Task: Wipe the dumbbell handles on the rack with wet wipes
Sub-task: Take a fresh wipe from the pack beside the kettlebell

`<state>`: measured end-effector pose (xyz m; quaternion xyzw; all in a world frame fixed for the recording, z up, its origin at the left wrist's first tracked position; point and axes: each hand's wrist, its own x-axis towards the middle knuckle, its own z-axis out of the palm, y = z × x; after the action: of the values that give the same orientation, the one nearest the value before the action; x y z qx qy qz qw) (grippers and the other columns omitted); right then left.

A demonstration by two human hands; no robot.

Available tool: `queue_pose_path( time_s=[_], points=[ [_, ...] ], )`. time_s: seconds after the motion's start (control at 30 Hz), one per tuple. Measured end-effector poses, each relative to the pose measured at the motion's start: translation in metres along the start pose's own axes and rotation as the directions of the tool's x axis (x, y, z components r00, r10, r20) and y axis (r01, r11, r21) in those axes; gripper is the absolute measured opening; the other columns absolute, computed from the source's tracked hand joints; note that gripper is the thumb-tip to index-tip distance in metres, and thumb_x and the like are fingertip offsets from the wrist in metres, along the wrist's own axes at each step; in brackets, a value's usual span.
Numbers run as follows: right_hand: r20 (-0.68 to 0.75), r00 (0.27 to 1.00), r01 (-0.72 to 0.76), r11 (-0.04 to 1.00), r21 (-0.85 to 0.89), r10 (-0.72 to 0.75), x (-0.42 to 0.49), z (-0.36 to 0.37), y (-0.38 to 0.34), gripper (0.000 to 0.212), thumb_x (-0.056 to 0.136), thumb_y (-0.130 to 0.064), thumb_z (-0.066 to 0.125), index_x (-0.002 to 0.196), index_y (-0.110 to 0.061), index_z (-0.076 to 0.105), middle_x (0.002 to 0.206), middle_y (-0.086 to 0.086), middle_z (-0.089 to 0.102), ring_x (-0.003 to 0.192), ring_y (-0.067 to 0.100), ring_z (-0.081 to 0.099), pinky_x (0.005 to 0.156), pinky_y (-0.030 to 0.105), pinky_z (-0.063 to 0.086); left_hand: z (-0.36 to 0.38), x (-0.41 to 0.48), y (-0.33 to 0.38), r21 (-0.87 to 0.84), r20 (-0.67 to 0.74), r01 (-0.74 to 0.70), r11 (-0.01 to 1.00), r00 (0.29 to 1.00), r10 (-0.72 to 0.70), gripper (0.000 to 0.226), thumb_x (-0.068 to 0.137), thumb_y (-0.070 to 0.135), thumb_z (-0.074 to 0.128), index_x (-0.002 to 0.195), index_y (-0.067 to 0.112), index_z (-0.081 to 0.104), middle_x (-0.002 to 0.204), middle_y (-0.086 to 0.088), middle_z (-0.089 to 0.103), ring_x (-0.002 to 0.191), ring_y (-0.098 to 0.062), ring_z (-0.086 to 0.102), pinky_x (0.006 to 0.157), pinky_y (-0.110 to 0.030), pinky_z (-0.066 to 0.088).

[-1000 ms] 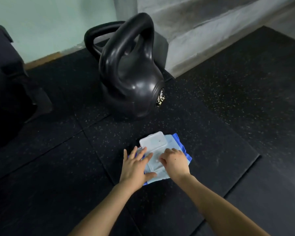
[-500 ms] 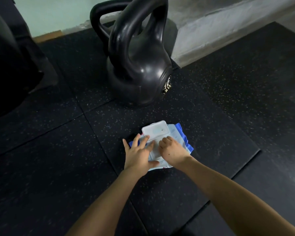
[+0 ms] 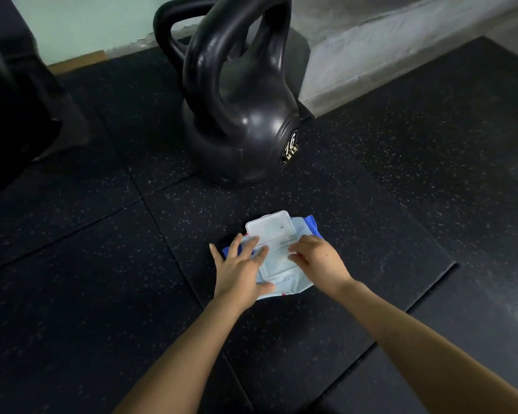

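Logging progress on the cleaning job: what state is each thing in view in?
Wet wipes pack: lying flat on the floor mat.
Pack lid: flipped open.
Left hand: fingers spread, pressing the pack down.
Right hand: fingers curled at the opening; wipe pinched or not, cannot tell.
Kettlebell: upright on the mat, untouched.

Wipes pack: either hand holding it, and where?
Left hand presses flat on the left half of the wipes pack. Right hand fingers curl at the opening below the raised lid; whether they pinch a wipe cannot be told.
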<state>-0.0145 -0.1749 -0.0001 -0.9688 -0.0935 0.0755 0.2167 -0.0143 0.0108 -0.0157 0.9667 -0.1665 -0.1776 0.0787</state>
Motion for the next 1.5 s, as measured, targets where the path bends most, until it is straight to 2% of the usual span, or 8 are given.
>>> queue_pose_path(
  time_s=[0.13,0.3,0.67,0.87,1.03,1.2,1.37,1.5],
  points=[
    [0.037,0.997,0.065,0.993,-0.094,-0.062,0.005,0.012,-0.009,0.013,0.074,-0.015,0.076,0.086,-0.019,0.076,0.078,0.0,0.069,0.071,0.026,0.062,0.07,0.037,0.048,0.001,-0.001,-0.002,-0.013,0.003,0.0,1.0,1.0,0.0,0.077,0.08,0.061,0.055,0.146,0.036,0.024,0.157,0.011,0.008,0.145,-0.02,-0.006,0.108,-0.069,-0.004],
    [0.057,0.998,0.033,0.988,-0.15,-0.025,0.016,0.011,-0.013,0.02,0.087,-0.015,0.052,0.076,-0.014,0.068,0.081,0.001,0.059,0.074,0.019,0.046,0.079,0.031,0.038,0.0,-0.001,-0.002,-0.018,0.015,0.0,1.0,1.0,0.001,0.077,0.08,0.062,0.054,0.146,0.036,0.024,0.157,0.011,0.008,0.145,-0.02,-0.006,0.107,-0.07,-0.004],
    [-0.094,0.993,-0.084,0.973,-0.217,0.065,0.01,0.011,-0.019,0.019,0.096,-0.019,0.046,0.099,-0.02,0.065,0.102,-0.003,0.058,0.096,0.02,0.053,0.087,0.033,0.031,0.0,0.001,0.001,0.029,-0.004,0.008,1.0,1.0,-0.008,0.077,0.079,0.062,0.057,0.145,0.036,0.028,0.157,0.01,0.011,0.146,-0.02,-0.001,0.106,-0.07,-0.006],
    [0.03,0.999,0.048,0.972,-0.23,-0.042,0.014,0.004,-0.024,0.02,0.058,-0.024,0.088,0.07,-0.03,0.074,0.071,-0.006,0.06,0.064,0.019,0.055,0.065,0.034,0.043,0.002,0.001,-0.001,0.022,-0.008,0.006,1.0,1.0,-0.006,0.077,0.079,0.062,0.056,0.145,0.036,0.026,0.157,0.01,0.011,0.145,-0.02,-0.002,0.106,-0.07,-0.006],
    [0.141,0.986,0.133,0.918,-0.374,-0.086,0.018,0.009,-0.026,0.026,0.047,-0.028,0.091,0.055,-0.032,0.067,0.06,-0.01,0.051,0.057,0.014,0.05,0.056,0.029,0.041,0.001,0.0,0.0,0.004,-0.006,0.007,1.0,1.0,-0.007,0.076,0.079,0.06,0.058,0.145,0.037,0.027,0.157,0.01,0.012,0.145,-0.02,-0.002,0.106,-0.071,-0.005],
    [0.176,0.974,0.209,0.853,-0.478,-0.14,0.019,0.007,-0.026,0.019,0.055,-0.019,0.084,0.066,-0.023,0.069,0.067,-0.006,0.055,0.064,0.016,0.054,0.059,0.029,0.042,0.001,0.001,0.0,-0.005,-0.008,0.014,1.0,1.0,-0.014,0.075,0.079,0.059,0.058,0.144,0.038,0.028,0.157,0.012,0.011,0.145,-0.019,-0.003,0.106,-0.071,-0.006],
    [0.232,0.968,0.199,0.869,-0.454,-0.101,0.018,0.008,-0.028,0.029,0.093,-0.016,0.038,0.114,-0.015,0.058,0.111,0.003,0.054,0.107,0.022,0.046,0.093,0.033,0.029,0.001,-0.001,-0.002,0.006,-0.013,-0.001,1.0,1.0,0.001,0.073,0.079,0.061,0.057,0.143,0.038,0.03,0.157,0.013,0.012,0.146,-0.018,-0.003,0.104,-0.07,-0.007],
    [0.247,0.968,0.147,0.894,-0.422,-0.043,0.012,0.006,-0.025,0.029,0.093,-0.015,0.04,0.113,-0.02,0.059,0.112,0.0,0.058,0.105,0.02,0.049,0.095,0.033,0.029,0.001,-0.003,-0.005,0.042,0.005,-0.033,0.999,0.999,0.033,0.072,0.079,0.06,0.057,0.143,0.041,0.029,0.157,0.014,0.011,0.146,-0.02,0.001,0.105,-0.071,-0.007]
  ],
)
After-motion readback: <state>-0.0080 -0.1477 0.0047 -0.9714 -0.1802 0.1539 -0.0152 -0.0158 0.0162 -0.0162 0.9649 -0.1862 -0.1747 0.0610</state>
